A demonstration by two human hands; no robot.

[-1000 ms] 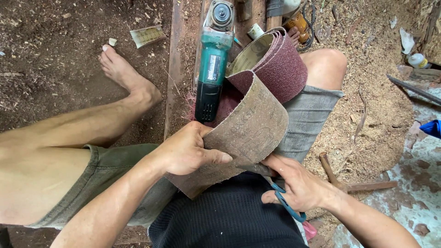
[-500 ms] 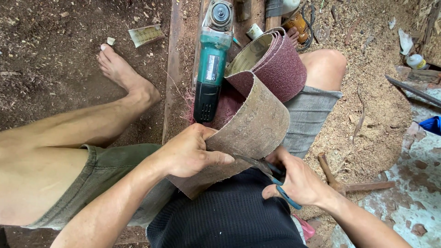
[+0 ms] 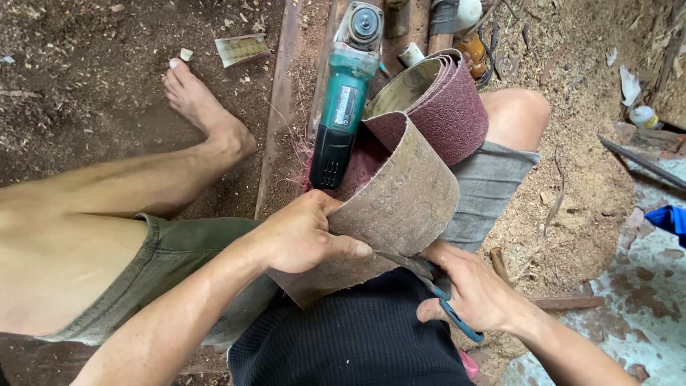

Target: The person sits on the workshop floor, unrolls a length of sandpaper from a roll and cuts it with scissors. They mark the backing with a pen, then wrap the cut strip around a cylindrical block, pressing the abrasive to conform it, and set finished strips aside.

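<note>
The left hand (image 3: pixel 304 234) grips the near edge of the sandpaper strip (image 3: pixel 400 204), thumb pressed on its tan cloth backing, holding the sheet arched and taut over the lap so the edge stays steady. The right hand (image 3: pixel 475 293) is closed through the blue handles of the scissors (image 3: pixel 436 289), whose dark blades meet the strip's lower edge just beside the left thumb. The strip runs back to a loose roll (image 3: pixel 439 100) resting against the right knee, its maroon grit face coarse, its backing dull and stiff. A green angle grinder (image 3: pixel 343 107) lies on a plank just beside the roll. Sawdust (image 3: pixel 572 179) covers the ground; a bare foot (image 3: pixel 204 107) rests on dark soil.
</note>
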